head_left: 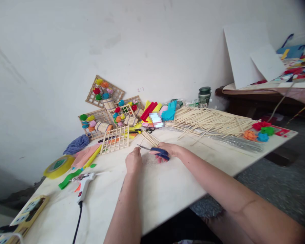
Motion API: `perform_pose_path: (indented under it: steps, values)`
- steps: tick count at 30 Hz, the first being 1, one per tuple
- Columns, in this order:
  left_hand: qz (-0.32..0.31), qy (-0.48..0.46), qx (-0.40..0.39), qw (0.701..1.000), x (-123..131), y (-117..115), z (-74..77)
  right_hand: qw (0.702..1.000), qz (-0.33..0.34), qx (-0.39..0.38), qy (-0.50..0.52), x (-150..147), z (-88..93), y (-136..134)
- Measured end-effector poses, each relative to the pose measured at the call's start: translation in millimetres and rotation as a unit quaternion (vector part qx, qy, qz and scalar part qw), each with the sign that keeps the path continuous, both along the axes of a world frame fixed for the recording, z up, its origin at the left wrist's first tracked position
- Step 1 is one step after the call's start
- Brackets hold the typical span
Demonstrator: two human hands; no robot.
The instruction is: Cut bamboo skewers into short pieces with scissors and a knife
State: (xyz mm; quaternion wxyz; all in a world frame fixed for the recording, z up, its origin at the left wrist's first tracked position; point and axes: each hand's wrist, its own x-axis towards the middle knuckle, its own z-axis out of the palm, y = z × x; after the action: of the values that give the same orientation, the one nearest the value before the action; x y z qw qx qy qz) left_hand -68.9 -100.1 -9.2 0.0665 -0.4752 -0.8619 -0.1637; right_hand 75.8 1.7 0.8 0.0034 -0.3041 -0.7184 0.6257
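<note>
My right hand (169, 149) is closed around the dark blue handles of a pair of scissors (159, 152), whose blades point left toward my left hand. With its fingers pinched together, my left hand (133, 159) is at the blade tips; whatever is between its fingers is too small to make out. Just beyond both hands lies a small row of thin wooden sticks (149, 138). A lattice panel of sticks (115, 139) rests to the left of them, near a yellow-and-black cutter (134, 131).
A large pile of sticks (213, 120) covers the back right, with grey wires (239, 142) beside it. Lattice pieces with paper flowers (101, 91) lean at the wall. On the left are a glue gun (83, 188), yellow tape (58, 166) and a power strip (27, 217).
</note>
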Motion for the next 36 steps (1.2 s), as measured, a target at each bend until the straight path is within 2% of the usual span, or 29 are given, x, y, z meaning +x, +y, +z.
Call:
perform_pose_path:
  steps: [7, 13, 19, 24, 31, 36]
  values:
    - [-0.012, 0.001, 0.024, 1.000, 8, 5, 1.8, 1.000, -0.018, 0.018, 0.012, 2, 6.2, -3]
    - [-0.028, -0.059, 0.067, 0.996, 5, 7, 0.2, 0.999, -0.009, 0.048, 0.018, 4, 8.9, -7]
    - [-0.057, -0.134, 0.118, 0.982, 4, 7, -0.2, 0.981, 0.027, 0.190, 0.037, 7, 10.4, -5]
    - [-0.073, -0.139, 0.128, 0.979, 5, 7, -2.1, 0.964, 0.048, 0.258, 0.047, 7, 9.6, -3]
    - [-0.143, -0.198, 0.196, 0.950, 4, 6, -10.4, 0.934, 0.006, 0.355, -0.041, 5, 9.1, -7]
    - [-0.161, -0.236, 0.208, 0.936, -1, 4, -10.9, 0.911, -0.021, 0.406, -0.067, 0, 3.5, -10]
